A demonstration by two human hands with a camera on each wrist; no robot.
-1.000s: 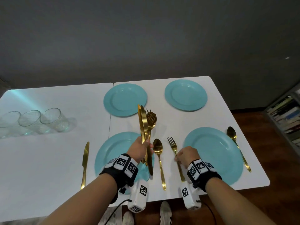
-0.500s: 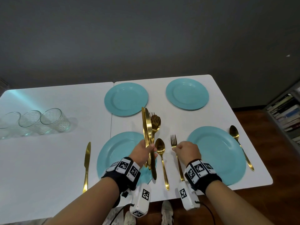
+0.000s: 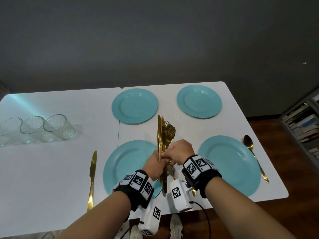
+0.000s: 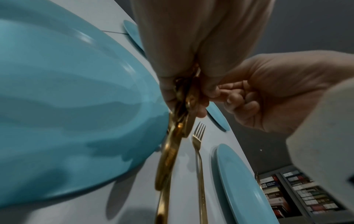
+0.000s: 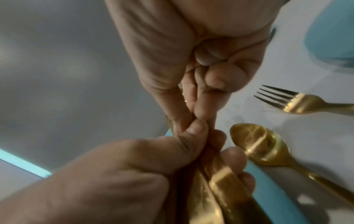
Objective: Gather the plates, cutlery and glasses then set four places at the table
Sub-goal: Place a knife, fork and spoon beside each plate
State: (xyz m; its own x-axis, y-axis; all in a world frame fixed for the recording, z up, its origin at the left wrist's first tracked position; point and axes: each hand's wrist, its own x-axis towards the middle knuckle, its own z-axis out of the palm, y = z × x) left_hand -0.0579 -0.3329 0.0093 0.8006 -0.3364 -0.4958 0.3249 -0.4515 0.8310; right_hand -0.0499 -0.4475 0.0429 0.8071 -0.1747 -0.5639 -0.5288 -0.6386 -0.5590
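Looking down from the head view, we see our right hand (image 3: 179, 150) has left the fork for the cutlery bundle (image 3: 164, 133), which our left hand (image 3: 156, 165) grips over the table's near-edge plate (image 3: 127, 163). At the left wrist, the fork (image 4: 199, 154) lies released. At the right wrist, fingers (image 5: 199, 109) pinch one piece, probably for the next place.

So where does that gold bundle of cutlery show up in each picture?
Head: bundle at centre, upright in the left hand.
Left wrist: centre, running down out of the fist.
Right wrist: bottom centre, close and blurred.
Shared landmark: the near left plate beside it.
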